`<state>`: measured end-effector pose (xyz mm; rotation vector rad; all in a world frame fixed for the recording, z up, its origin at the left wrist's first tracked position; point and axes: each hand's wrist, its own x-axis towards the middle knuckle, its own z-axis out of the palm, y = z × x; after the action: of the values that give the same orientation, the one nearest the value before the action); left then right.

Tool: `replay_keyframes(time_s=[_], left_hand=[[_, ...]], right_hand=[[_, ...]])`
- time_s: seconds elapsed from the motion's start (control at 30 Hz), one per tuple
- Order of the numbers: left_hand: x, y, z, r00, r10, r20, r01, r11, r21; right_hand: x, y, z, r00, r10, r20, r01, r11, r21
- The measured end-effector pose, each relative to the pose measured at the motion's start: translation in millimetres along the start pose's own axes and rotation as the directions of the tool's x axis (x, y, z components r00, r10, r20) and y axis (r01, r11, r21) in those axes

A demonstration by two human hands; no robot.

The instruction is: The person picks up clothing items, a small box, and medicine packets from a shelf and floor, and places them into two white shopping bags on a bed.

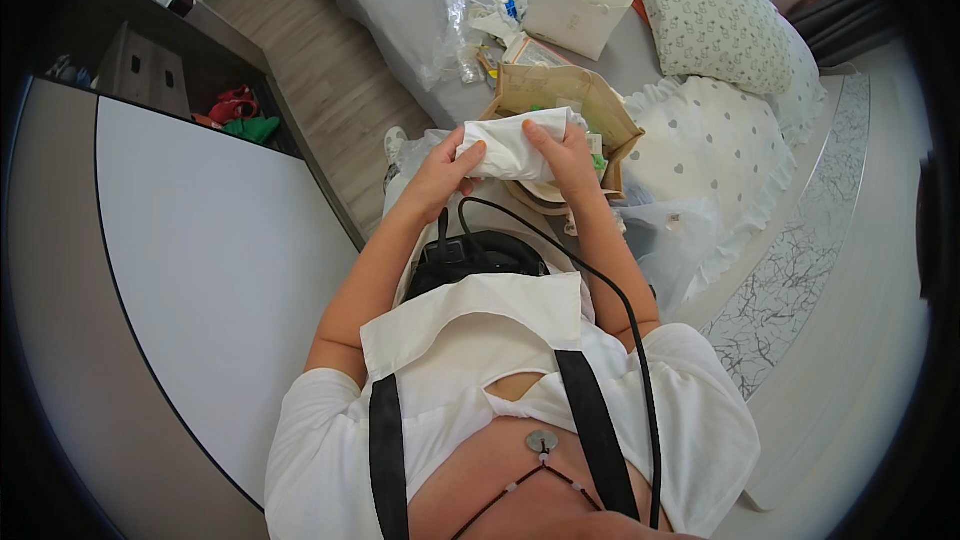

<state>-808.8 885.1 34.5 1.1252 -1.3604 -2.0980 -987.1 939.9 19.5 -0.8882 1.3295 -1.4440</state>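
Between my two hands is a white folded bundle [512,147], soft and creased; whether it is cloth or a thin wrapper I cannot tell. My left hand [442,175] grips its left end, thumb on top. The right end is in my right hand [568,158], the thumb pressed on its upper face. Just beyond and partly beneath it stands an open tan paper bag [545,90] with green and white items inside. The bundle hides part of that bag's near side.
On the grey-sheeted bed [375,15] lie clear plastic packaging [458,35], a white bag [578,10] and patterned pillows [705,20]. A black cable [612,290] runs from a black pouch [480,255] at my waist past my right arm. A white cabinet panel [210,270] is at left.
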Motion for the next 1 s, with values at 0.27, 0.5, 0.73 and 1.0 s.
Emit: replay_keyframes(time_s=[0.27,0.5,0.73,1.0], left_hand=[[-0.4,-0.8,8.1,0.996,0.084,-0.041,-0.075,0.982,0.171],[3.2,-15.5,6.1,0.915,0.402,-0.039,-0.375,0.882,0.286],[6.3,-20.1,-2.8,0.863,0.504,-0.018,-0.455,0.793,0.406],[-5.0,11.5,0.8,0.997,-0.051,-0.059,0.06,0.984,0.165]], right_hand=[[2.6,6.9,8.3,0.998,-0.025,-0.055,0.032,0.992,0.123],[9.5,8.6,3.5,0.972,0.234,-0.036,-0.227,0.964,0.136],[5.2,22.1,7.8,0.97,0.23,-0.076,-0.209,0.954,0.214],[-3.1,3.3,9.5,0.941,-0.316,-0.118,0.232,0.86,-0.454]])
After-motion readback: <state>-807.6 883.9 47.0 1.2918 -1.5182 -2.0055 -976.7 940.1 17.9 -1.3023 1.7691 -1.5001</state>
